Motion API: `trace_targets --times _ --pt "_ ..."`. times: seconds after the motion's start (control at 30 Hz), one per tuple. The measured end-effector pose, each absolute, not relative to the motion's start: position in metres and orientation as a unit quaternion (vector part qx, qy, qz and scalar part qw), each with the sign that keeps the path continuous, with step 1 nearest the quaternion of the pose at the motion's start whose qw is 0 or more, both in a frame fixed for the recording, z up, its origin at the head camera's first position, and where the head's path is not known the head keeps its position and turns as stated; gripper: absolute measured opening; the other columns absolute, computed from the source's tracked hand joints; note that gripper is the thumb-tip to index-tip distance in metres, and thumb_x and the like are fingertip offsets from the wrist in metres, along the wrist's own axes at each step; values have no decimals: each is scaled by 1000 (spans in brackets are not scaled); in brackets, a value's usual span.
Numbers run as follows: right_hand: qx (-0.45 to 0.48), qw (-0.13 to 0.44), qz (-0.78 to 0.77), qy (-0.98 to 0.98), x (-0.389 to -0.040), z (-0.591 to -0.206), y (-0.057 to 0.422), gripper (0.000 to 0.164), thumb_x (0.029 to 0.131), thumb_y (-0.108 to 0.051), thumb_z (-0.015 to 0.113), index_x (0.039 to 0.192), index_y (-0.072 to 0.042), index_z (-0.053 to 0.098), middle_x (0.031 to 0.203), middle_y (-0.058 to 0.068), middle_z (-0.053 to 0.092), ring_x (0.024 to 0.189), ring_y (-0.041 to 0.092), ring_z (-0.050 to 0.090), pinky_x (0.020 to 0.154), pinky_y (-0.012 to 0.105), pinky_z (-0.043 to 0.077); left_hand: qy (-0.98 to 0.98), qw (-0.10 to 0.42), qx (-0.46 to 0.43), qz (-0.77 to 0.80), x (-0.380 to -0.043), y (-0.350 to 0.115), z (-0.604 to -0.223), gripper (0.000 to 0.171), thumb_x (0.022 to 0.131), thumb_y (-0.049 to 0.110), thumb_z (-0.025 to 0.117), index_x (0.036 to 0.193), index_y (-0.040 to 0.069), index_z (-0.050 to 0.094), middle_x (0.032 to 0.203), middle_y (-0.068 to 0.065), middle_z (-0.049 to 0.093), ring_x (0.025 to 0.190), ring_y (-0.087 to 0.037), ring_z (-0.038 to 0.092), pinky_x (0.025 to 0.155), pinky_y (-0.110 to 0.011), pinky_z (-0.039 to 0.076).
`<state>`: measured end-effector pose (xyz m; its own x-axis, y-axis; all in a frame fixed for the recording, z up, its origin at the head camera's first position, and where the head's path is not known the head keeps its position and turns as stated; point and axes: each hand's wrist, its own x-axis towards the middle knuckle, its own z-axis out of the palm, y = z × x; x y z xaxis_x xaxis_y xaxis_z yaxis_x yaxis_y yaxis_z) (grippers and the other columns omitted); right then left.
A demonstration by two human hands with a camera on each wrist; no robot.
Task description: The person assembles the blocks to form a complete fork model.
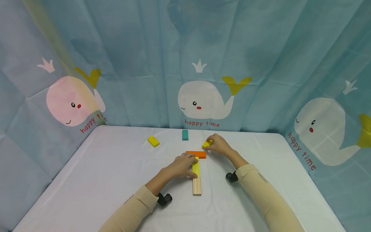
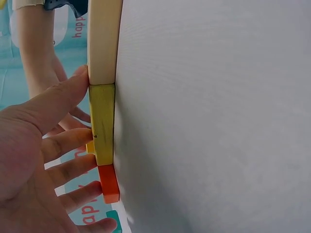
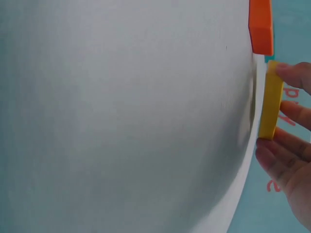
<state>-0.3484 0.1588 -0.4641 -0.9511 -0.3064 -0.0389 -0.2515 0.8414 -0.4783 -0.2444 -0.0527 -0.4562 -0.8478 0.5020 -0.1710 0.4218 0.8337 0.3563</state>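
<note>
- Left hand (image 1: 180, 166), grip wide, touching a yellow block (image 1: 196, 169) roughly midway between the tabletop's (image 1: 101, 193) side edges.
- Orange block (image 1: 200, 155), crosswise beyond.
- Right hand (image 1: 219, 144), grip pinching a second yellow block (image 3: 271, 102), toward the far edge.
- Teal block (image 1: 185, 135), nearer that edge.

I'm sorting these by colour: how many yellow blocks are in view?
3. One yellow block is touched by the left hand; a second yellow block is held in the right hand; a third yellow block lies left of the teal block.

Crosswise block (image 1: 200, 155) behind two aligned blocks (image 1: 196, 187), curtain (image 1: 130, 80) beyond
</note>
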Motion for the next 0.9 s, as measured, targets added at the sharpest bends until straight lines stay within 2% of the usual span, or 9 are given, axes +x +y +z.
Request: trace_targets --times 0.43,0.9 --pt "-151 70 -241 956 -346 -463 147 41 81 -34 79 110 -7 70 116 12 62 99 24 55 95 40 53 947 128 249 160 -246 -53 -458 63 79 44 78 132 15 60 145 -5 50 135 -27 41 108 -50 38" --pt "-144 78 -242 956 -343 -464 141 36 83 -30 77 109 -7 70 117 12 61 106 27 56 100 45 50 945 126 253 163 -244 -54 -457 63 79 44 78 131 14 59 144 -4 50 134 -26 41 105 -49 39"
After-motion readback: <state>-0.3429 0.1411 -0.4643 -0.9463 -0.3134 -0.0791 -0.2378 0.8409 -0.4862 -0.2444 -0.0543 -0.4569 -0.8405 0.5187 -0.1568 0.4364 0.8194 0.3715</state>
